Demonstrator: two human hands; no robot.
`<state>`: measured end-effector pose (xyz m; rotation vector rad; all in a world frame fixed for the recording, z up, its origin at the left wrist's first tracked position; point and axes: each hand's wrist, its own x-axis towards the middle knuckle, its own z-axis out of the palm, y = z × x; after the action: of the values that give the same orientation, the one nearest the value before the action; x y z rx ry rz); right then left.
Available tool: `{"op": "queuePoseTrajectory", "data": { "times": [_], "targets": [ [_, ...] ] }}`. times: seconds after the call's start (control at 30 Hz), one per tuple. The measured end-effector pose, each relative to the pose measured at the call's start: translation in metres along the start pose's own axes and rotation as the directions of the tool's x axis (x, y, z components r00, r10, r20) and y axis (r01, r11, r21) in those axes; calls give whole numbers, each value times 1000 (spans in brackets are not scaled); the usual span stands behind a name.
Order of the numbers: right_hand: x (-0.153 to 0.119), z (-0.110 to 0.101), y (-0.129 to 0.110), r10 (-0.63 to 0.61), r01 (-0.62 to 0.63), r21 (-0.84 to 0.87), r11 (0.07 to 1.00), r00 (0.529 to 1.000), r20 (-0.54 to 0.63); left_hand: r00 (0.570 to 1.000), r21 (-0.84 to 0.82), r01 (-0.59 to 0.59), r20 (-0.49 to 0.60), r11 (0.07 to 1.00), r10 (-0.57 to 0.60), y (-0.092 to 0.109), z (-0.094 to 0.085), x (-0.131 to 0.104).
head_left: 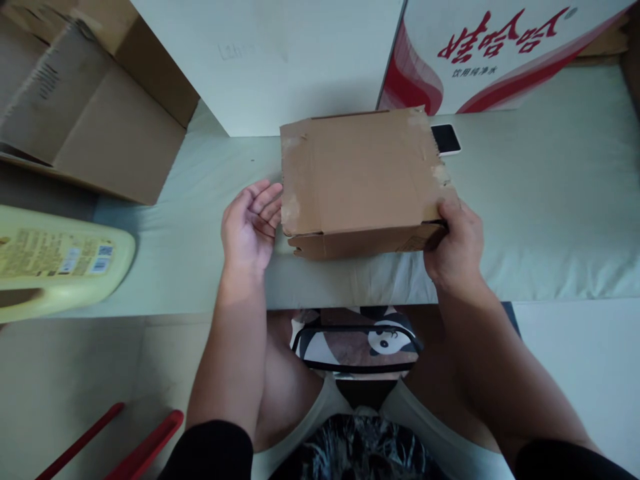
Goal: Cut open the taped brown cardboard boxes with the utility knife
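A small brown cardboard box (365,177) with worn, torn-looking edges sits on the pale green covered surface in front of me. My right hand (457,240) grips its near right corner, the thumb on top and the other fingers mostly hidden underneath. At the box's left side is my left hand (253,223), palm turned up and fingers apart, slightly curled. Its fingertips come right up to the left edge; whether they touch it I cannot tell.
Behind the box stand a plain white carton (300,73) and a red-and-white printed carton (480,67). A phone (447,139) lies past the box's right edge. On the left are an opened cardboard box (120,127) and a pale yellow jug (65,253). Red bars (150,443) show at lower left.
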<state>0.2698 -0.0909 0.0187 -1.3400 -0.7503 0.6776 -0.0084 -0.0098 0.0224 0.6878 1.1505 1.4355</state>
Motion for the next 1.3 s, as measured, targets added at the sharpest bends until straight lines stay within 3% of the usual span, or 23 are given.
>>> {"op": "queuePoseTrajectory", "data": {
  "times": [0.27, 0.43, 0.87, 0.97, 1.03, 1.07, 1.13, 1.2, 1.23, 1.27, 1.3],
  "targets": [
    [-1, 0, 1, -20, 19, 37, 999, 999, 32, 997, 17, -71, 30, 997, 71, -7, -4, 1],
    [-1, 2, -1, 4, -5, 134, 991, 1000, 9, 991, 76, -133, 3, 988, 133, -10, -7, 6],
    [-3, 3, -2, -3, 0, 144, 990, 1000, 19, 973, 111, -214, -60, 970, 222, -11, -8, 8],
    [-3, 2, -2, 21, -22, 152, 988, 1000, 11, 968, 92, -251, 17, 964, 251, 3, -6, -5],
    [-3, 2, -1, 32, -33, 159, 987, 999, 8, 950, 92, -293, 139, 952, 279, 17, -5, -22],
    [-3, 1, -1, 28, -29, 159, 987, 1000, 10, 927, 89, -329, 221, 940, 304, 26, -4, -32],
    [-2, 1, -1, 9, -13, 151, 988, 1000, 27, 826, 63, -419, 441, 906, 352, 43, -2, -54],
    [-1, 1, 0, 2, -8, 141, 990, 999, 46, 665, 118, -442, 708, 889, 237, 61, 1, -74],
    [-1, 1, 0, 1, -8, 136, 991, 999, 48, 561, 147, -435, 816, 888, 140, 69, 4, -81],
    [0, 1, 1, 3, -9, 133, 991, 999, 47, 469, 180, -423, 882, 888, 45, 77, 7, -87],
    [0, 1, 2, 3, -9, 133, 991, 999, 41, 349, 229, -413, 934, 881, -79, 83, 10, -91]
  ]
}}
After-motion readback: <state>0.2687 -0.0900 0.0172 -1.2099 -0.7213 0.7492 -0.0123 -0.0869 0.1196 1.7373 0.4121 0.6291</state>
